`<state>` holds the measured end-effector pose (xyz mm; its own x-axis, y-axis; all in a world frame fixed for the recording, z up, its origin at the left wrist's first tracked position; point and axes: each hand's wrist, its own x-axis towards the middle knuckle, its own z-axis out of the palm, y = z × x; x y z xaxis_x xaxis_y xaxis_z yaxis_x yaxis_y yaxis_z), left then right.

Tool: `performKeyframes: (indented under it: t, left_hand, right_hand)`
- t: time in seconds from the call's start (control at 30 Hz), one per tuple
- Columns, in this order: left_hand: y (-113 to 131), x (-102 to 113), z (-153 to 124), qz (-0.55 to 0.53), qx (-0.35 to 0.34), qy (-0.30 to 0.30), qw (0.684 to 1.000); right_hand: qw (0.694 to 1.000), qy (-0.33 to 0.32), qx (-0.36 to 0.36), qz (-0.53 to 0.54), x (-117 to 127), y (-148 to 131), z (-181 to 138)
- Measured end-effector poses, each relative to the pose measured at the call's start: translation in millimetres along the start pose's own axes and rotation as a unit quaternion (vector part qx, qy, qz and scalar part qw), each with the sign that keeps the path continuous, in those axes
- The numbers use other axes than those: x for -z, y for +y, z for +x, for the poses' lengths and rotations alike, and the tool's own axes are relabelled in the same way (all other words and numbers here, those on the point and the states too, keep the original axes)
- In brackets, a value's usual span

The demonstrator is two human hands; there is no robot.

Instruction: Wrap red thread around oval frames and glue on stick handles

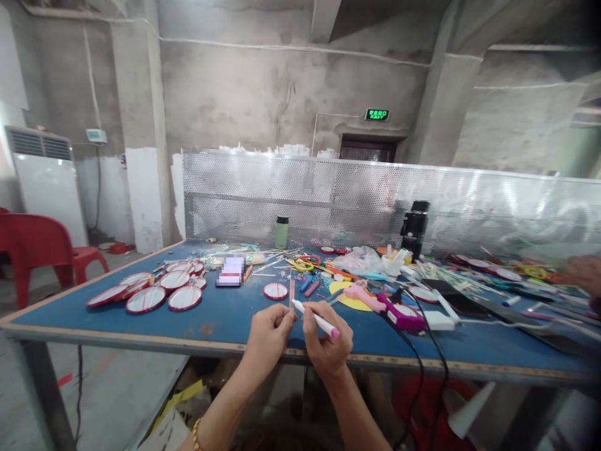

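Note:
Near the table's front edge, my left hand (271, 332) pinches the lower end of a thin flat stick (292, 287), which points away from me. A white marker with a pink end (323, 324) is gripped in my right hand (328, 341). The marker's tip meets or nearly touches the stick; I cannot tell which. Just beyond my left hand lies a round white disc with a red rim (275, 290). To the right of my right hand are a pink and purple glue gun (399, 313) and a yellow disc (350, 297).
Several red-rimmed discs (145, 299) lie in a pile at the left. A phone (231, 271), a green bottle (282, 232) and a black flask (415, 228) stand or lie farther back. Cables (429, 338) hang over the front edge. Another person's hand (585, 272) shows at far right.

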<state>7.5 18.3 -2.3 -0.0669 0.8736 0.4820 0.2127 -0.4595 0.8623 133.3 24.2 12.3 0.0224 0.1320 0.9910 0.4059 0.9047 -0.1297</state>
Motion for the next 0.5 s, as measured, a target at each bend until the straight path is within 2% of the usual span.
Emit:
performKeyframes:
  t: [0.5]
  left_hand:
    - [-3.7, -0.5, 0.4, 0.014, 0.004, -0.002, 1.0]
  right_hand:
    - [1.0, -0.003, -0.025, 0.013, -0.3, 1.9, -1.0]
